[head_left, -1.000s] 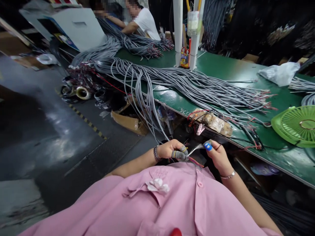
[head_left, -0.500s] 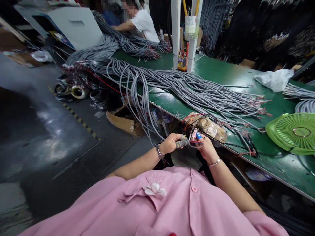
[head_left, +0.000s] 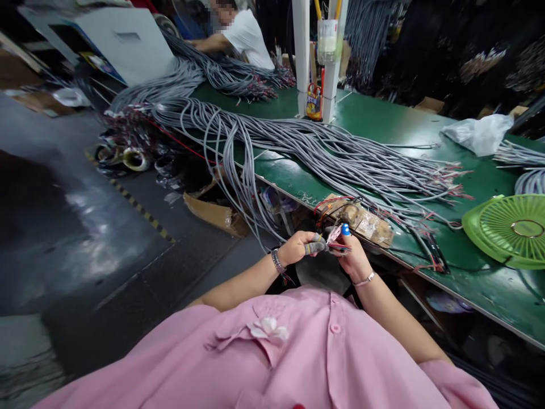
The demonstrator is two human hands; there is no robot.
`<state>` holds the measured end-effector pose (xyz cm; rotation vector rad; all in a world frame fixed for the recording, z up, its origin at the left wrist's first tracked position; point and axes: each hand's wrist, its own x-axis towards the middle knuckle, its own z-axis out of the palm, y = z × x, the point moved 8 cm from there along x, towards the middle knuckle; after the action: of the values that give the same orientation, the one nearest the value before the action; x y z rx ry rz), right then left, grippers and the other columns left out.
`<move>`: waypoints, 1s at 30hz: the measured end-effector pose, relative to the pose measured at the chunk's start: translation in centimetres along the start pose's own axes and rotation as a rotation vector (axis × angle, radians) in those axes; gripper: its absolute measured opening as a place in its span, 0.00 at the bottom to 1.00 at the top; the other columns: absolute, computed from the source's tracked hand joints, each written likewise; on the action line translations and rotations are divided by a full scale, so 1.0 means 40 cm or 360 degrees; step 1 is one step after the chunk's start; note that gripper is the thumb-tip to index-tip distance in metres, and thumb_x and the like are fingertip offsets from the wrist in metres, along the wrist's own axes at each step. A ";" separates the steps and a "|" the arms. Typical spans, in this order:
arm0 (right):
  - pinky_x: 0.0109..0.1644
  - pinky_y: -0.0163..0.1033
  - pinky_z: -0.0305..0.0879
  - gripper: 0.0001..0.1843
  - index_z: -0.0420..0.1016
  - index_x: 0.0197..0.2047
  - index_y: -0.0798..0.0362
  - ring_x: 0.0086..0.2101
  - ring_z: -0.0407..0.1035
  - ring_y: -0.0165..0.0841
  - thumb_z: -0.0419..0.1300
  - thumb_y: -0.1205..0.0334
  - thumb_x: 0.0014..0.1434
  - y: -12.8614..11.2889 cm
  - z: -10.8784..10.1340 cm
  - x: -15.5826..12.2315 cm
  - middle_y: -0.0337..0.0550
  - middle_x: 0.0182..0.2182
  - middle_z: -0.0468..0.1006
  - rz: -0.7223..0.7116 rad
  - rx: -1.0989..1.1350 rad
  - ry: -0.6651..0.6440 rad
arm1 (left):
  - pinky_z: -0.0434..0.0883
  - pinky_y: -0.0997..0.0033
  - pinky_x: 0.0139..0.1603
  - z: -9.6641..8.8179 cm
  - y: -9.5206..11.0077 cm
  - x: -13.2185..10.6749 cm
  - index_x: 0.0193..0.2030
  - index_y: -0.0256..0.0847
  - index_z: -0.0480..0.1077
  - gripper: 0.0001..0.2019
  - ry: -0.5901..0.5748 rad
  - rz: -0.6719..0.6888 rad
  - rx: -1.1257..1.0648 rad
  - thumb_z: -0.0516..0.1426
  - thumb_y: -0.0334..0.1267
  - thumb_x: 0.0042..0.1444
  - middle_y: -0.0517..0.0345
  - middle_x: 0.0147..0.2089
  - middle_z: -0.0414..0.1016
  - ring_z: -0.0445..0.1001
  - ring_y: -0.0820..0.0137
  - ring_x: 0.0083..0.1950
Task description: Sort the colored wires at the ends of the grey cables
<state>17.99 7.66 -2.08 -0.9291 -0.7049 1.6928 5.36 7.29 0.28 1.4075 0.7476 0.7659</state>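
Observation:
My left hand (head_left: 301, 247), with grey covers on its fingertips, is closed on the end of a grey cable (head_left: 272, 227) that hangs down from the bench. Thin coloured wires (head_left: 339, 246) fan out of that end towards the right. My right hand (head_left: 354, 257), with a blue cap on its thumb, is closed around these wires. A small pink-and-white piece (head_left: 335, 233) shows between the two hands; its kind I cannot make out. Just beyond the hands, at the bench edge, sits a taped brown block (head_left: 361, 220) with red and black leads.
A long bundle of grey cables (head_left: 293, 136) lies along the green bench (head_left: 383, 122). At the right stands a green fan (head_left: 511, 230), with a plastic bag (head_left: 479, 133) behind it. A white post (head_left: 301, 57) rises from the bench. Across it a person (head_left: 249, 40) works.
My right hand has turned slightly and shifted a little left, its thumb raised beside the pink-and-white piece. My left hand keeps its hold on the cable end.

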 end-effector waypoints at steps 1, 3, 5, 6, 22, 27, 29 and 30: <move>0.18 0.32 0.46 0.29 0.71 0.28 0.55 0.17 0.54 0.23 0.63 0.34 0.51 -0.003 -0.001 0.000 0.38 0.20 0.69 -0.0031 0.0018 0.0032 | 0.60 0.78 0.27 -0.001 -0.001 0.000 0.34 0.30 0.75 0.22 0.0001 0.0000 0.0010 0.62 0.53 0.54 0.58 0.25 0.68 0.62 0.78 0.26; 0.18 0.32 0.47 0.28 0.70 0.26 0.54 0.16 0.51 0.22 0.64 0.35 0.51 -0.004 -0.003 0.001 0.35 0.18 0.66 -0.0061 0.0039 0.0067 | 0.60 0.78 0.28 0.001 -0.002 0.000 0.34 0.30 0.75 0.22 -0.0008 0.0000 0.0031 0.61 0.53 0.54 0.59 0.24 0.68 0.62 0.78 0.25; 0.18 0.32 0.44 0.27 0.69 0.26 0.54 0.16 0.47 0.22 0.65 0.36 0.51 0.000 -0.003 0.002 0.32 0.15 0.60 -0.0054 0.0049 0.0061 | 0.61 0.78 0.28 0.007 -0.002 0.001 0.33 0.30 0.75 0.21 -0.0032 0.0014 0.0063 0.61 0.52 0.55 0.59 0.24 0.68 0.63 0.78 0.25; 0.17 0.32 0.43 0.27 0.69 0.26 0.54 0.15 0.45 0.22 0.64 0.36 0.52 0.002 -0.003 0.003 0.31 0.15 0.58 -0.0048 0.0054 0.0054 | 0.61 0.77 0.28 0.012 -0.001 0.002 0.33 0.30 0.74 0.21 -0.0048 0.0025 0.0084 0.61 0.52 0.55 0.59 0.24 0.67 0.63 0.78 0.25; 0.16 0.32 0.43 0.32 0.75 0.33 0.55 0.15 0.49 0.21 0.58 0.30 0.53 0.036 -0.026 -0.014 0.42 0.26 0.75 0.0121 0.0135 -0.0047 | 0.62 0.78 0.27 0.031 0.033 -0.050 0.33 0.30 0.76 0.21 -0.0175 0.0165 0.0162 0.60 0.52 0.57 0.58 0.24 0.68 0.63 0.78 0.24; 0.14 0.29 0.39 0.29 0.72 0.32 0.54 0.16 0.48 0.20 0.59 0.32 0.54 0.061 -0.057 -0.033 0.41 0.29 0.74 0.0246 0.0091 -0.0020 | 0.63 0.79 0.27 0.029 0.054 -0.102 0.35 0.30 0.76 0.20 -0.0197 0.0252 0.0249 0.58 0.50 0.59 0.56 0.25 0.70 0.65 0.77 0.25; 0.14 0.28 0.38 0.28 0.70 0.32 0.54 0.16 0.47 0.20 0.60 0.34 0.55 0.063 -0.062 -0.040 0.41 0.29 0.74 0.0272 0.0085 -0.0010 | 0.64 0.78 0.29 0.036 0.068 -0.126 0.34 0.30 0.75 0.20 -0.0231 0.0336 0.0306 0.57 0.50 0.61 0.53 0.27 0.72 0.67 0.76 0.27; 0.14 0.27 0.37 0.27 0.70 0.32 0.54 0.17 0.46 0.19 0.60 0.34 0.55 0.061 -0.063 -0.042 0.41 0.29 0.74 0.0277 0.0085 -0.0005 | 0.65 0.78 0.30 0.043 0.078 -0.138 0.34 0.30 0.75 0.20 -0.0263 0.0392 0.0348 0.56 0.49 0.61 0.52 0.28 0.72 0.68 0.75 0.28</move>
<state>19.17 5.37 -4.99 -0.9735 -0.5920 1.8572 3.61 1.80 3.44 1.7611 0.5473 0.7622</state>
